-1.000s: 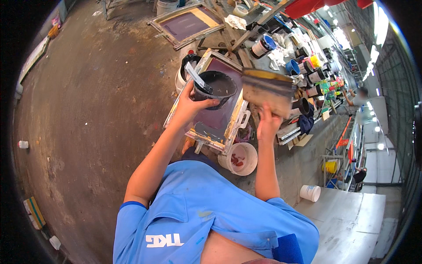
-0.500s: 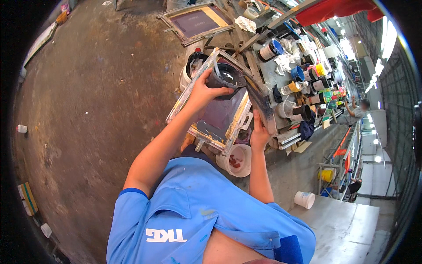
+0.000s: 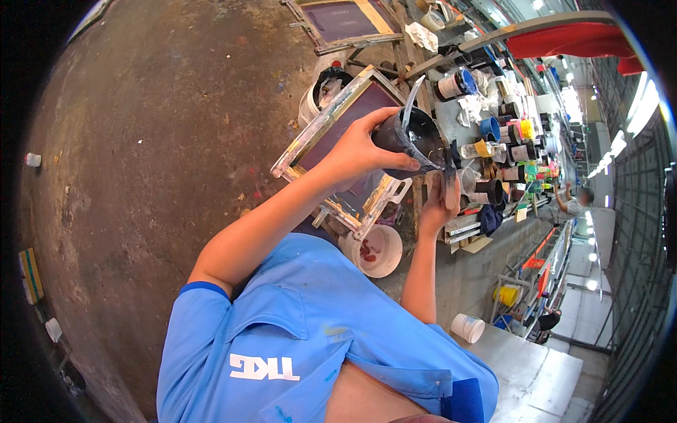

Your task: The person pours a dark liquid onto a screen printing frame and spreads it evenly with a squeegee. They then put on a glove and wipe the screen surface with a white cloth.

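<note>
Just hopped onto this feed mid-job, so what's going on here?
Someone in a blue shirt has a black tub in the left hand, tilted, with a pale flat stick poking out of it. The right hand holds a wide blade edge-on at the tub's rim; whether they touch is hard to tell. A framed screen lies below, with a white bucket near its lower end.

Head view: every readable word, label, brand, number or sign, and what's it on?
Blue shirt: white block letters, legible, not copied here.
Far framed screen: faint pale lettering, too small to read.
Tubs at right: pale labels, too small to read.
Black tub in the left hand: no lettering visible.
</note>
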The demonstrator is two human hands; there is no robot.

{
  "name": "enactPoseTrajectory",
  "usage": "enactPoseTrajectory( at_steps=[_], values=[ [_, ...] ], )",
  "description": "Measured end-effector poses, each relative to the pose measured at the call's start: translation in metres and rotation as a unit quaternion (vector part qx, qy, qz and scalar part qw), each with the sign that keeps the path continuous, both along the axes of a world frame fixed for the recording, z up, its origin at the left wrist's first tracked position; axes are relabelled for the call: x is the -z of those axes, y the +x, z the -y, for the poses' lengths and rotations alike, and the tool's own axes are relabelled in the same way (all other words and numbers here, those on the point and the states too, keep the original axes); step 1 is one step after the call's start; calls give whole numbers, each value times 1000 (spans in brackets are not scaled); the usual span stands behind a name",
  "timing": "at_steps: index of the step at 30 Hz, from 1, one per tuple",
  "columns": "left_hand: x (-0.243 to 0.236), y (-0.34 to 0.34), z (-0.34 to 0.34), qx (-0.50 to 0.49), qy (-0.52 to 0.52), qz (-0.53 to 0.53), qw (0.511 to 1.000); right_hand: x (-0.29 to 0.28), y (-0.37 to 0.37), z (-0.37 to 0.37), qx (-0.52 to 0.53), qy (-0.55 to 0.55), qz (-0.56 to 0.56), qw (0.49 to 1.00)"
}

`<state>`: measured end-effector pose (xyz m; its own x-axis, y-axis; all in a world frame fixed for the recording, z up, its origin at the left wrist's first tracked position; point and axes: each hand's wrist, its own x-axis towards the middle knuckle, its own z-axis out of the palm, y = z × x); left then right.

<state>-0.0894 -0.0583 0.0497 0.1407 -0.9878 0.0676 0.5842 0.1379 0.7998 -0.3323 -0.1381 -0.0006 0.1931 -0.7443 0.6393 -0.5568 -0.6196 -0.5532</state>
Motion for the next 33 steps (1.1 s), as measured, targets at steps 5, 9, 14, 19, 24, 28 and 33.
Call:
enactPoseTrajectory(
  at_steps=[5,9,14,19,24,28,33],
  values=[
    [3,2,-1,-3,-11,10,1000,17,-10,17,-24,-20,24,999],
    [0,3,-3,-54,-62,20,996,33,-29,44,-65,11,62,996],
    [25,46,-28,-88,0,-12,996,-10,-13,60,0,107,91,990],
    [43,66,-61,-160,68,-44,984,53,-24,91,-22,120,-181,976],
    [54,66,-77,-174,113,-44,977,129,-3,97,-166,158,-233,945],
    [60,66,-83,-178,124,-43,975,151,16,129,-194,182,-310,913],
    [56,64,-87,-180,134,-28,974,189,3,146,-129,178,-403,889]
  ],
)
